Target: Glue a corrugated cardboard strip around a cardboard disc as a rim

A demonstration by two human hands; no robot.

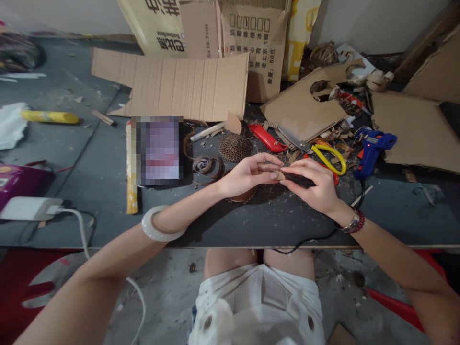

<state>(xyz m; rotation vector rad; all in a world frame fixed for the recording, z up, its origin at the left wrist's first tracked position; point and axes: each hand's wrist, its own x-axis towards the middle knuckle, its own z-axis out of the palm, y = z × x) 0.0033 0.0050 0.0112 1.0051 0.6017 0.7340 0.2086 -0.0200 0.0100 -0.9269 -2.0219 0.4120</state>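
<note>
Left hand (247, 176) and right hand (312, 186) pinching a tiny cardboard bit (278, 174) together; slip danger from a loose pinch, bit lost among scraps (332, 143).

Desk (273, 230): glue gun (373, 151) at 3 o'clock, red utility knife (268, 138) at 2, cardboard sheet (187, 84) at 11, white charger (30, 208) at 9.

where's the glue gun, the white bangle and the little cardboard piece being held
blue hot glue gun (377, 141), head view, on the blue body
white bangle (158, 233), head view, on the near side of the band
small cardboard piece (279, 175), head view, on the part showing between the fingertips
</note>
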